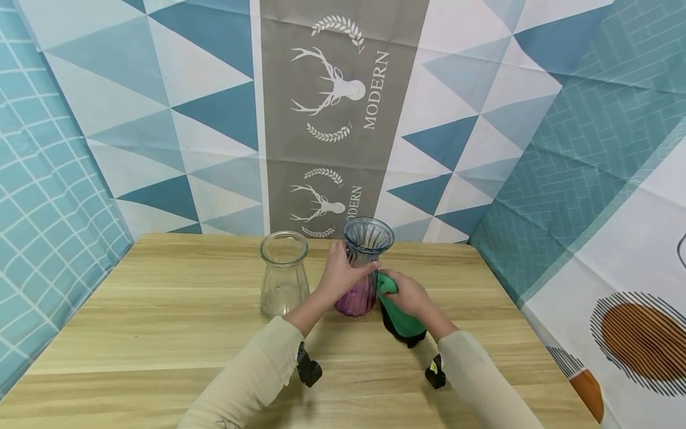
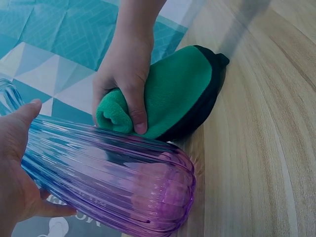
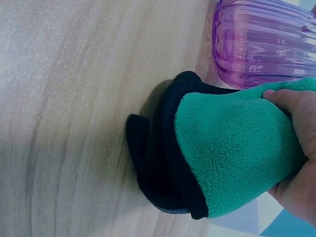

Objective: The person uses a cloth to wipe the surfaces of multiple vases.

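Note:
A ribbed glass vase (image 1: 360, 292), blue at the flared rim and purple toward the base, stands upright near the table's back edge. My left hand (image 1: 342, 273) grips it around the neck, thumb on the near side; in the left wrist view its fingers (image 2: 54, 210) wrap the blue part. My right hand (image 1: 408, 292) holds a bunched green cloth with a black edge (image 3: 237, 143) close beside the vase's right side. The cloth's lower end hangs down to the tabletop, and its rolled top shows by my right thumb (image 2: 138, 116).
A clear glass vase (image 1: 284, 286) with a wide rim stands left of the coloured one, beside my left forearm. The wooden table (image 1: 161, 339) ends at a patterned cloth backdrop (image 1: 214, 119), with more patterned cloth at the left and right sides.

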The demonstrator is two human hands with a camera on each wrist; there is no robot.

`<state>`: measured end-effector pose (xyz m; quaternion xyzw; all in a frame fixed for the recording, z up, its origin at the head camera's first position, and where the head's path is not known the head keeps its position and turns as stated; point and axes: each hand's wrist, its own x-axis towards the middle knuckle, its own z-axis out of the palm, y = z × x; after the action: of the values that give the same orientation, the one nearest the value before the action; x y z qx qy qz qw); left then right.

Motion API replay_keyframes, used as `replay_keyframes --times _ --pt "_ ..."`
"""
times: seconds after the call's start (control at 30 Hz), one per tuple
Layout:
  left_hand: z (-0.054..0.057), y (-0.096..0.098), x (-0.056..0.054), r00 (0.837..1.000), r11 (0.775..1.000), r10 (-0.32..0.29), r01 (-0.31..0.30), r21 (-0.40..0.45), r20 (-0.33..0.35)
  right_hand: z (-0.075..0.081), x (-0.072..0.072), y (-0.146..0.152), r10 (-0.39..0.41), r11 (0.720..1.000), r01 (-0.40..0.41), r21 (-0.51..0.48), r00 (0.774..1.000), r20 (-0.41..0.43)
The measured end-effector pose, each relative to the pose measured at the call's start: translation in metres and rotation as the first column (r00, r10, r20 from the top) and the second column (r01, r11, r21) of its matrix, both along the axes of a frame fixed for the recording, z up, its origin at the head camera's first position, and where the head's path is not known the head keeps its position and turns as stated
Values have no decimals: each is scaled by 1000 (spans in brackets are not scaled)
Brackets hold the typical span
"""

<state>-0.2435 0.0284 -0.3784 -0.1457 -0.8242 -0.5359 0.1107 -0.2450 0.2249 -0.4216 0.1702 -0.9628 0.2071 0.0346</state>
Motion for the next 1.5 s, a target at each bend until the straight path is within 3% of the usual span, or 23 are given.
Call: replay_keyframes --times 0.2,0.6,0.93,1.2,1.5 --pt "-2 1 -1 1000 1000 6 -6 14 -10 -1 2 1 -9 1000 9 -19 1000 -4" --pt "1 1 -1 1000 1000 -6 6 -6 7 8 3 4 -15 979 10 -203 1000 -25" --pt "1 2 -2 1000 1000 4 -5 -16 -29 38 6 1 -52 941 26 -337 996 -66" --pt "2 2 -1 999 1000 -1 2 22 -36 59 5 0 -20 899 -49 -436 988 -151" --pt "2 0 -2 997 999 -29 30 21 -73 67 4 1 -53 901 -10 -434 990 -132"
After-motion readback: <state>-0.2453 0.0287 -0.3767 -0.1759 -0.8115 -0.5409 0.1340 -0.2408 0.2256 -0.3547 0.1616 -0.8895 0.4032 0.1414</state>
